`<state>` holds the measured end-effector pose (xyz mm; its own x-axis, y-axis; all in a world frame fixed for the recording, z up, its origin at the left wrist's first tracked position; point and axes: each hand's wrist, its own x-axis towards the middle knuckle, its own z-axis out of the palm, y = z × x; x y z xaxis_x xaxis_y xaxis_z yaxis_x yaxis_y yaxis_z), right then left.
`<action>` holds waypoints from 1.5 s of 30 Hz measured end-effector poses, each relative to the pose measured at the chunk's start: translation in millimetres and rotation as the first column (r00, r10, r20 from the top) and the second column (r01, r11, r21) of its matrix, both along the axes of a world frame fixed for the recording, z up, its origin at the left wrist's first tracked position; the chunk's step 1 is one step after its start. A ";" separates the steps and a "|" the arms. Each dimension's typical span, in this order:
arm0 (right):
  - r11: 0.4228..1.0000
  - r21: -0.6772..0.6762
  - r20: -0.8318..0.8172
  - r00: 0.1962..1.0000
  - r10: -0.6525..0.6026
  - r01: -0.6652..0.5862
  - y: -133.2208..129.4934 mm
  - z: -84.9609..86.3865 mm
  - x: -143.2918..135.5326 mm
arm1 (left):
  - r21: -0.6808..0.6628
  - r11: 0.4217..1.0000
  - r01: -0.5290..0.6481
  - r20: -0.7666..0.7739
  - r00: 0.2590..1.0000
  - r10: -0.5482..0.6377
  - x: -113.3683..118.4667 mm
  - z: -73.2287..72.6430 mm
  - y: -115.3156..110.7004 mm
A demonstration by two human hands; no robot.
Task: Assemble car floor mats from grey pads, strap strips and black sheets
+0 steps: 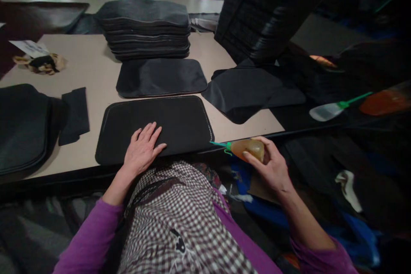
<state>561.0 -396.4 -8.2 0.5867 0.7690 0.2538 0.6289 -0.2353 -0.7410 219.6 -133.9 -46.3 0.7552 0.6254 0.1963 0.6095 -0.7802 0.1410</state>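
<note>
A black rounded rectangular panel (180,122) lies flat at the table's front edge, with a thin pale line along its right and upper borders. My left hand (144,145) rests on its lower left part, fingers spread, palm down. In my right hand (268,160) is a squeeze bottle (242,149) of amber liquid, held on its side, fingers and thumb round its base. The bottle's green nozzle points left, its tip at the panel's right edge near the lower corner. Behind lies a second black panel (160,78).
A tall stack of black panels (147,30) stands at the back. More panels lie at the left (22,128) and right (247,90). A dark strip (75,113), crumpled brown paper (59,63) and a clear bottle with a green nozzle (326,112) are also on the table (93,64).
</note>
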 end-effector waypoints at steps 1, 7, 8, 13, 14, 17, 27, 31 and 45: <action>1.000 0.006 -0.035 0.999 -0.004 0.004 0.3 -0.2 -5.8 | -0.007 1.000 0.001 0.000 1.000 -0.001 -0.1 1.0 -0.3; 0.996 0.054 -0.151 0.986 0.076 -0.068 21.0 -5.9 -43.4 | -0.133 0.991 -0.021 0.125 0.991 0.038 -4.9 8.5 1.6; 0.994 0.061 -0.163 0.981 0.104 -0.095 26.4 -9.0 -49.8 | -0.175 0.984 -0.031 0.185 0.981 0.064 -7.2 9.6 2.9; 0.961 0.051 -0.139 0.951 0.275 -0.270 59.7 -23.7 -82.9 | -0.339 0.939 -0.052 0.468 0.857 0.216 -30.3 17.2 13.2; 0.949 0.048 -0.124 0.941 0.315 -0.311 67.7 -24.8 -90.0 | -0.347 0.935 -0.068 0.497 0.832 0.245 -37.5 19.7 15.5; 0.897 0.064 -0.108 0.891 0.441 -0.437 93.7 -23.8 -112.3 | -0.355 0.923 -0.146 0.531 0.781 0.328 -63.5 28.3 22.4; 0.722 0.118 -0.030 0.724 0.689 -0.682 177.4 -9.5 -190.4 | -0.276 0.896 -0.348 0.248 0.875 0.417 -145.2 27.3 45.9; 0.672 0.126 0.029 0.680 0.733 -0.729 203.8 -4.2 -216.5 | -0.280 0.902 -0.330 0.151 0.912 0.381 -153.3 23.6 56.0; 0.720 0.181 0.188 0.743 0.643 -0.670 258.7 -7.8 -246.1 | -0.179 0.924 -0.339 0.232 0.898 0.374 -153.6 38.8 79.7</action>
<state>314.9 -137.7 -16.0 -0.0840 0.8650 0.4947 0.6385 0.4278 -0.6397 66.0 -54.2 -7.4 0.4108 0.8764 0.2513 0.7717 -0.4811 0.4160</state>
